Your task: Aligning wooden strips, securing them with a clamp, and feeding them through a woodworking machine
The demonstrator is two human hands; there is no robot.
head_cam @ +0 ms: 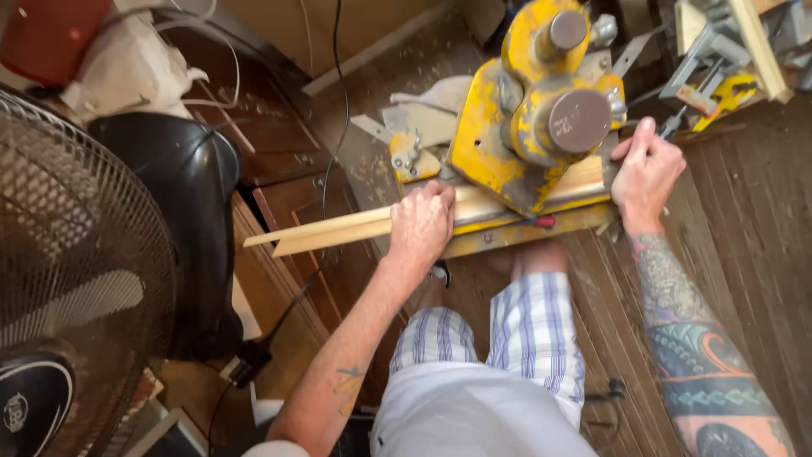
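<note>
The pale, smooth wooden trim strip [338,230] lay long and angled; left hand [420,222] pressed flat, fingers together; right hand [647,173] curled beside the chipped yellow saw [524,127].

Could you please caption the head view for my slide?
Left hand presses a wooden strip on a yellow miter saw; right hand alongside.

yellow saw [524,127] on plank floor [744,195]
</note>
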